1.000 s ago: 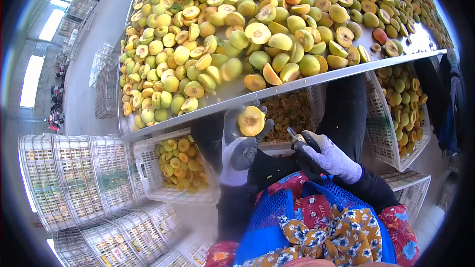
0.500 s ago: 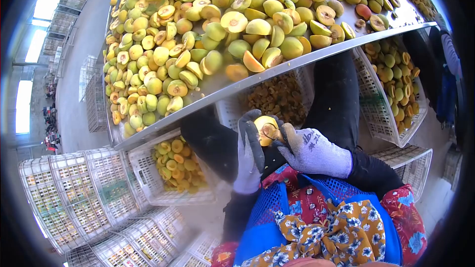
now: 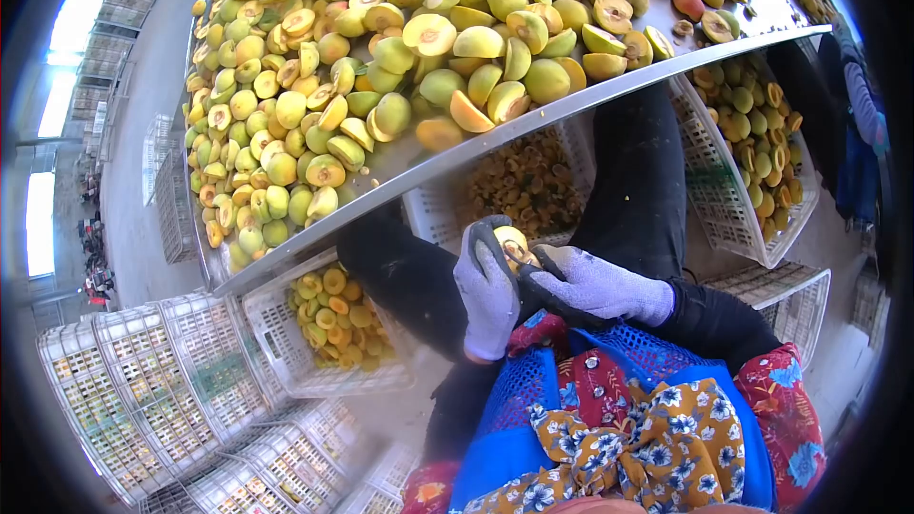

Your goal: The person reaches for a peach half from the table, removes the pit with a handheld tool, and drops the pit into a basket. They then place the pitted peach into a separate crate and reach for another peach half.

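Observation:
My left hand [image 3: 489, 290], in a grey-and-lilac glove, is closed around a halved peach [image 3: 511, 242] with its cut face turned up. Over that face my right hand [image 3: 595, 284], gloved alike, is closed with its fingertips right at the fruit. A thin curved metal piece, like the tip of a small pitting tool [image 3: 520, 252], shows against the flesh; its handle is hidden in my right fingers. Both hands are above my lap, just short of a white crate [image 3: 433, 219] of brown pits and scraps.
A metal-edged table [image 3: 533, 124] heaped with halved peaches [image 3: 428, 35] spans the front. Crates of peach halves stand at left [image 3: 276, 324] and right [image 3: 709, 167]. More white crates [image 3: 152, 371] are stacked at the lower left. Another person's sleeve [image 3: 862, 100] shows far right.
My right hand has rolled over and closed further on the peach half, and my left hand has turned, covering more of it. The whole view has shifted slightly.

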Motion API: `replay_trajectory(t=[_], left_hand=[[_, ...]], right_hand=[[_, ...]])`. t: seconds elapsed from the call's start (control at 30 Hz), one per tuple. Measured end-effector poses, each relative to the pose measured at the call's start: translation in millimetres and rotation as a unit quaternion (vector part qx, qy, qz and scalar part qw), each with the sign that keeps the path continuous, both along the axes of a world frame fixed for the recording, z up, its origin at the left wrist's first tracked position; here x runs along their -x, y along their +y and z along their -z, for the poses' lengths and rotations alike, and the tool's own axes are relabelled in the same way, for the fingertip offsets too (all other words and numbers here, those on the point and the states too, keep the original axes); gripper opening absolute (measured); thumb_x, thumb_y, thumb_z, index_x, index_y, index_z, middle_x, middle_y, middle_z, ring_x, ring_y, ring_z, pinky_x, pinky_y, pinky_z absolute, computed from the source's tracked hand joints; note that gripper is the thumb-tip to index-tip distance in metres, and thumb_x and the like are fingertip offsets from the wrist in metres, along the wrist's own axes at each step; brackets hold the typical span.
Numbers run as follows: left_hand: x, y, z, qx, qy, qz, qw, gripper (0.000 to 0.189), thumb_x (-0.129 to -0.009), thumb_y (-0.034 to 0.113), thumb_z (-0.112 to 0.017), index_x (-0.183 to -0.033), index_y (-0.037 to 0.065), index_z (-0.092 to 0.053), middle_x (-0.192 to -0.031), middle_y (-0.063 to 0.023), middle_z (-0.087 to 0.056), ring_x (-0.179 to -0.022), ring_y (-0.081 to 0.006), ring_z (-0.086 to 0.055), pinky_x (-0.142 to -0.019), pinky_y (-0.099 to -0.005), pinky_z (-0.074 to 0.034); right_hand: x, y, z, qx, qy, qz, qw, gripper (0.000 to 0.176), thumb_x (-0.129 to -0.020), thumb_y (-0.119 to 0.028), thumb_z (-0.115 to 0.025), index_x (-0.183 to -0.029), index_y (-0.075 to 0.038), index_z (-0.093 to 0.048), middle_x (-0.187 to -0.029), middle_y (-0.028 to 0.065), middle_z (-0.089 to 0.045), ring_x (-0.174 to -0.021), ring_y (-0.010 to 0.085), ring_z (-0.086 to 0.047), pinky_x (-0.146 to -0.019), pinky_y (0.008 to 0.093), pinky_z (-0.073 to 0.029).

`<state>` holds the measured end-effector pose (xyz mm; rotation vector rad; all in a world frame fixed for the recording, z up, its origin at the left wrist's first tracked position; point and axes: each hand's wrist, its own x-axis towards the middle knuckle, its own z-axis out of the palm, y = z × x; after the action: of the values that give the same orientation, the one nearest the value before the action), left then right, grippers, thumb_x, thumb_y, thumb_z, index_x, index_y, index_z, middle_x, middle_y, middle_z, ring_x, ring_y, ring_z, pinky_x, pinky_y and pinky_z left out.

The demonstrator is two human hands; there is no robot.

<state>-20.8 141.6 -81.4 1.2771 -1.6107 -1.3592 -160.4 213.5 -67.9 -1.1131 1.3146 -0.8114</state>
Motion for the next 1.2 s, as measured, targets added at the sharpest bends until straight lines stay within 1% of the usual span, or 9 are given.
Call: replay_trajectory(t=[0.2, 0.3, 0.33, 0.5, 0.57, 0.77, 0.87, 1.07, 1.2], left_hand=[[-17, -24, -3, -0.164, 0.118, 0.13, 0.971, 0.038, -0.104, 0.028, -0.038, -0.116, 0.0, -0.061, -0.104, -0.0087, -0.066, -0.091, -0.0152, -0.063, -0.081, -0.0283, -0.051], [-16, -23, -1, -0.304, 0.241, 0.059, 0.92, 0.039, -0.103, 0.032, -0.041, -0.12, 0.001, -0.057, -0.106, -0.0098, -0.065, -0.093, -0.0148, -0.062, -0.082, -0.0284, -0.052], [-15, -22, -3, -0.093, 0.069, 0.128, 0.985, 0.039, -0.101, 0.032, -0.044, -0.122, 0.001, -0.055, -0.107, -0.0122, -0.064, -0.094, -0.0197, -0.063, -0.085, -0.0324, -0.053], [-9, -16, -4, -0.186, 0.182, 0.097, 0.961, 0.035, -0.103, 0.034, -0.046, -0.122, 0.006, -0.051, -0.11, -0.0154, -0.063, -0.104, -0.0271, -0.061, -0.091, -0.0408, -0.052], [-6, -6, 18, -0.324, 0.388, -0.012, 0.863, 0.037, -0.102, 0.036, -0.047, -0.122, 0.005, -0.05, -0.109, -0.0149, -0.063, -0.103, -0.0267, -0.062, -0.092, -0.0414, -0.052], [-1, 0, 17, -0.088, 0.164, 0.061, 0.981, 0.041, -0.106, 0.038, -0.039, -0.12, 0.001, -0.051, -0.112, -0.0145, -0.061, -0.108, -0.0252, -0.061, -0.096, -0.0405, -0.051], [8, 5, 5, -0.188, 0.296, -0.002, 0.936, 0.043, -0.106, 0.039, -0.038, -0.12, 0.0, -0.051, -0.114, -0.0169, -0.059, -0.107, -0.0258, -0.061, -0.096, -0.0415, -0.051], [10, 15, 3, -0.074, 0.223, -0.031, 0.972, 0.046, -0.107, 0.04, -0.034, -0.119, -0.001, -0.051, -0.114, -0.0187, -0.058, -0.106, -0.0279, -0.061, -0.1, -0.0438, -0.048], [12, 13, 4, 0.011, 0.224, -0.014, 0.974, 0.048, -0.107, 0.04, -0.033, -0.123, -0.002, -0.05, -0.116, -0.0185, -0.059, -0.108, -0.0304, -0.06, -0.101, -0.043, -0.047]], right_hand=[[3, 0, -6, 0.062, 0.237, -0.016, 0.969, 0.025, -0.095, -0.022, -0.057, -0.101, 0.0, -0.047, -0.071, 0.0219, -0.061, -0.067, 0.0421, -0.064, -0.058, 0.0495, -0.048], [4, 4, -5, 0.123, 0.258, 0.005, 0.958, 0.03, -0.094, -0.023, -0.059, -0.101, 0.002, -0.044, -0.067, 0.0212, -0.059, -0.062, 0.0397, -0.063, -0.052, 0.0473, -0.047], [5, 5, -4, 0.142, 0.259, 0.007, 0.955, 0.034, -0.093, -0.025, -0.06, -0.101, 0.003, -0.043, -0.065, 0.0213, -0.059, -0.06, 0.0385, -0.063, -0.05, 0.0461, -0.047], [0, 12, -9, 0.096, 0.236, -0.002, 0.967, 0.034, -0.094, -0.023, -0.058, -0.104, 0.005, -0.044, -0.064, 0.0218, -0.059, -0.059, 0.0395, -0.062, -0.051, 0.0475, -0.047], [-3, 13, -8, 0.092, 0.242, 0.001, 0.966, 0.035, -0.094, -0.024, -0.058, -0.105, 0.006, -0.044, -0.064, 0.0219, -0.059, -0.059, 0.0397, -0.062, -0.051, 0.0483, -0.047], [-9, 13, -7, 0.097, 0.228, 0.016, 0.969, 0.037, -0.095, -0.027, -0.058, -0.104, 0.006, -0.044, -0.063, 0.0213, -0.059, -0.058, 0.0396, -0.062, -0.051, 0.0493, -0.047], [-15, 11, -6, 0.071, 0.221, 0.027, 0.972, 0.037, -0.095, -0.027, -0.057, -0.103, 0.007, -0.044, -0.063, 0.0206, -0.059, -0.06, 0.0398, -0.063, -0.052, 0.0496, -0.047], [-18, 10, -1, 0.14, 0.188, 0.02, 0.972, 0.032, -0.099, -0.029, -0.051, -0.106, 0.003, -0.053, -0.075, 0.0236, -0.061, -0.064, 0.0367, -0.064, -0.057, 0.0473, -0.049], [-18, 3, 4, -0.015, -0.166, 0.078, 0.983, 0.035, -0.102, -0.035, -0.047, -0.103, -0.002, -0.057, -0.076, 0.0129, -0.06, -0.067, 0.0203, -0.061, -0.059, 0.0364, -0.048]])
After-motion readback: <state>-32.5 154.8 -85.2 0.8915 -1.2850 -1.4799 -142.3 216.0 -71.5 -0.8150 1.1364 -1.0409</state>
